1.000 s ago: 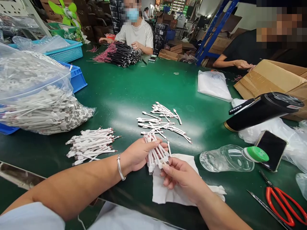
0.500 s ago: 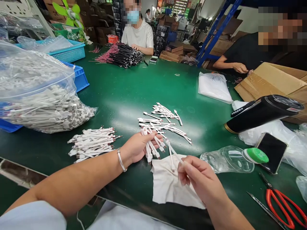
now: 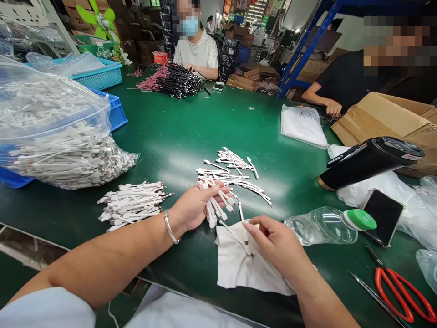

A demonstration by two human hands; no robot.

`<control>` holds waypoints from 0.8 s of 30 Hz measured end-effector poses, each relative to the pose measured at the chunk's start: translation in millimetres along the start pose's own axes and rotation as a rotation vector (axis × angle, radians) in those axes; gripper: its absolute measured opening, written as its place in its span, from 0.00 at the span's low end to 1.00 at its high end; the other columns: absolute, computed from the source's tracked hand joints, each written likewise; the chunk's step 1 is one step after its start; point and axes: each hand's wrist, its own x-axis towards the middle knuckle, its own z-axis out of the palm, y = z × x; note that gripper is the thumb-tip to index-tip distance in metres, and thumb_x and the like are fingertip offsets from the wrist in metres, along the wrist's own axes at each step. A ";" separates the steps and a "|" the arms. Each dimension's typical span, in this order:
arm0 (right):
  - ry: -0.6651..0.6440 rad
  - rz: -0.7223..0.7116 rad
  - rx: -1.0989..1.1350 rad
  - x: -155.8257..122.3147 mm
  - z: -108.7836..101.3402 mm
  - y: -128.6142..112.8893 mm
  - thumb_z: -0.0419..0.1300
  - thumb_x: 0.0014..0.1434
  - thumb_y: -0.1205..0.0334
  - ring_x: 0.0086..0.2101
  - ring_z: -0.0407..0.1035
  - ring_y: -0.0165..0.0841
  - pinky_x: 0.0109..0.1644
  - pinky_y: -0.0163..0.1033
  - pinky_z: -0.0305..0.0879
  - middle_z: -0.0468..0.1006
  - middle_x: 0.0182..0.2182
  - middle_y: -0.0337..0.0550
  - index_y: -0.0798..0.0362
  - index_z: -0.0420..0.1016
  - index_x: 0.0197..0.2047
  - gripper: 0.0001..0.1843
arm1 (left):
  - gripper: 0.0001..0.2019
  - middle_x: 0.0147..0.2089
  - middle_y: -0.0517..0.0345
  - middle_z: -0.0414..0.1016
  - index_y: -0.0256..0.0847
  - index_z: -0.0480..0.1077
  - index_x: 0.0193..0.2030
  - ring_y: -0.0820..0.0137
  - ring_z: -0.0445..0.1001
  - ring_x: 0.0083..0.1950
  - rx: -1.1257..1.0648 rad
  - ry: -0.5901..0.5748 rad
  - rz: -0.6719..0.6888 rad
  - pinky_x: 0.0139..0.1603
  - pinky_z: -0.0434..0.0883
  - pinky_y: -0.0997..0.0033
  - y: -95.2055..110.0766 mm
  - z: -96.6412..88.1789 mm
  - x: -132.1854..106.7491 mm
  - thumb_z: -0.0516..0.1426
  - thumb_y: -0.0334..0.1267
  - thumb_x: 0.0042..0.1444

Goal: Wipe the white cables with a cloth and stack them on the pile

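Note:
My left hand [image 3: 200,200] is closed around a bundle of short white cables [image 3: 214,206], their plugs pointing toward me. On a white cloth [image 3: 235,275] lie two more white cables, one slanting [image 3: 235,235] and one nearly upright [image 3: 241,212]. My right hand [image 3: 273,241] is over the cloth, thumb and forefinger pinched at the upright cable. Behind my left hand, loose white cables [image 3: 232,159] are spread on the green table [image 3: 164,123]. A neater pile of white cables [image 3: 131,202] rests left of my left wrist.
At left, a clear bag of cables [image 3: 68,155] leans on a blue tray [image 3: 118,114]. To the right are a plastic bottle [image 3: 321,225], black tumbler [image 3: 368,161], phone [image 3: 382,216], red-handled scissors [image 3: 403,287] and tweezers [image 3: 373,296]. Two people sit across the table, one near black cables [image 3: 180,79].
The cable that my right hand held now lies slanting on the cloth. My right hand has moved left and down to the other cable there. My left hand keeps its bundle.

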 end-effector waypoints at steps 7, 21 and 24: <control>-0.320 0.038 0.559 -7.1 31.9 -10.9 0.59 0.52 0.43 0.21 0.60 0.27 0.24 0.33 0.55 0.69 0.20 0.38 0.55 0.72 0.28 0.21 | 0.06 0.39 0.47 0.77 0.34 0.71 0.40 0.65 0.77 0.41 -0.037 -0.199 -0.161 0.44 0.73 0.64 -14.6 4.1 -18.8 0.54 0.27 0.57; -0.242 0.128 0.685 -5.3 29.1 -5.4 0.61 0.50 0.44 0.21 0.64 0.27 0.21 0.32 0.56 0.72 0.23 0.37 0.54 0.71 0.28 0.20 | 0.06 0.40 0.47 0.77 0.33 0.72 0.37 0.66 0.76 0.39 -0.045 -0.199 -0.193 0.45 0.70 0.64 -15.0 0.3 -8.9 0.55 0.32 0.57; -0.213 0.117 0.733 -3.4 28.4 -5.0 0.62 0.50 0.45 0.23 0.66 0.27 0.22 0.31 0.57 0.74 0.27 0.39 0.53 0.71 0.35 0.19 | 0.06 0.38 0.48 0.77 0.33 0.72 0.37 0.66 0.77 0.37 -0.022 -0.203 -0.195 0.44 0.71 0.65 -15.0 0.9 -8.8 0.54 0.32 0.58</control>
